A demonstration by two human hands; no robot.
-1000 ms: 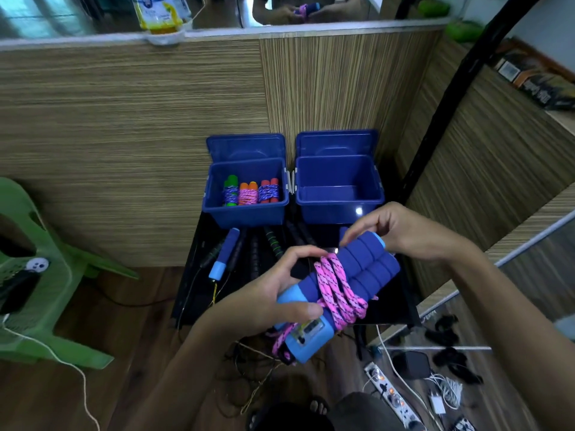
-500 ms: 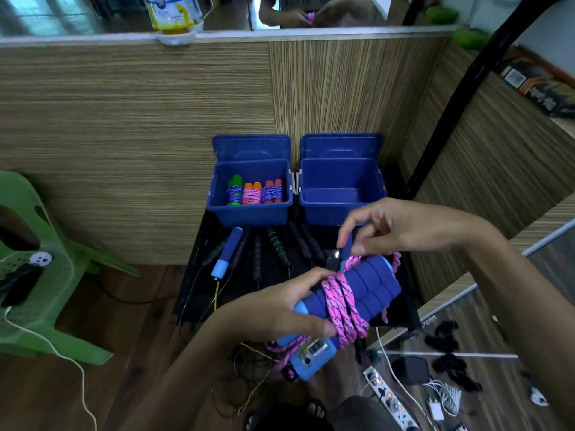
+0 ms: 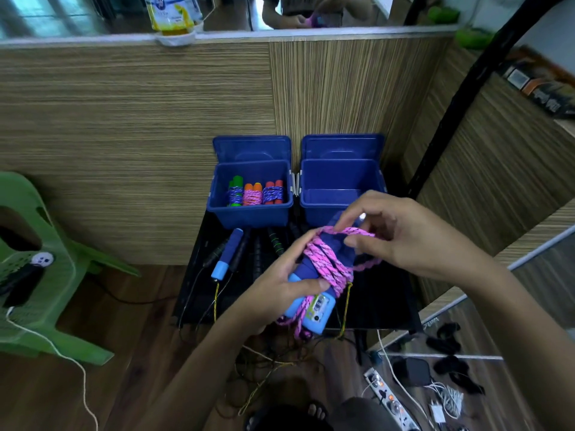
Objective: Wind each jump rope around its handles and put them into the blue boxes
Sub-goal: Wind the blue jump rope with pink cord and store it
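We now pinch pink rope [image 3: 326, 262] loop in right hand [image 3: 401, 234], lifted off handles [image 3: 311, 293] since half-second ago; left hand [image 3: 280, 284] grips bundle; winding nearly finished.

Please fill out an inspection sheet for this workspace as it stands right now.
Surface: black table against a wood-panel wall.
Job's things: pink rope partly wound round the blue handles; left blue box holds three wound ropes; right blue box shows nothing inside; unwound ropes lie on the table.
Clutter: nothing seen on the table besides ropes.
Grippers: left hand grips the handles; right hand pinches a rope loop.
Cables: power strip and chargers on the floor; white cord by the chair.
Surroundings: green plastic chair, wooden floor.
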